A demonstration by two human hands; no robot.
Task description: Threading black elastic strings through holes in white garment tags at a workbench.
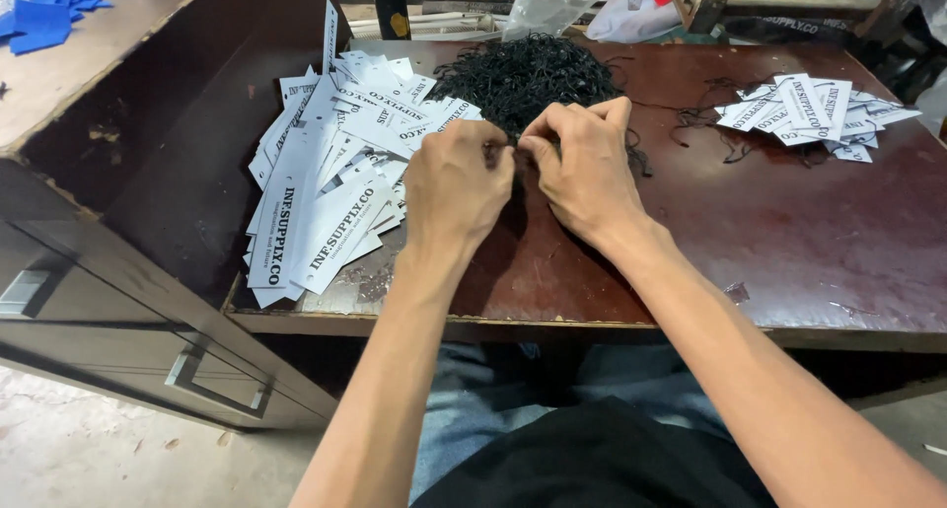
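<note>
- Head view: the left hand (456, 187) and the right hand (584, 163) are close together at the near edge of the heap of black strings (523, 74), and their fingertips almost touch.
- Both hands look pinched shut on something small and dark, most likely a black string, but the fingers hide it, so what they grip cannot be told for sure.
- The heap sits at the back middle of the dark red table (789, 242), just past the hands.
- To do this step well, the person would, as a guess, pinch only one string and pull it slowly, because the strings are tangled and more could come along.
- It would help to keep the wrists low and near the heap so the string does not slip.
- A big pile of white paper tags (330, 187) lies just left of the left hand, and some hang over the table's edge, so a bump of the elbow could push them off.
- A smaller pile of tags (819, 113) with loose strings lies well to the right.
- A brown cabinet (99, 261) with drawers stands on the left, and blue cloth (49, 10) lies on top of it.
- Clear plastic bags (562, 0) sit behind the heap.
</note>
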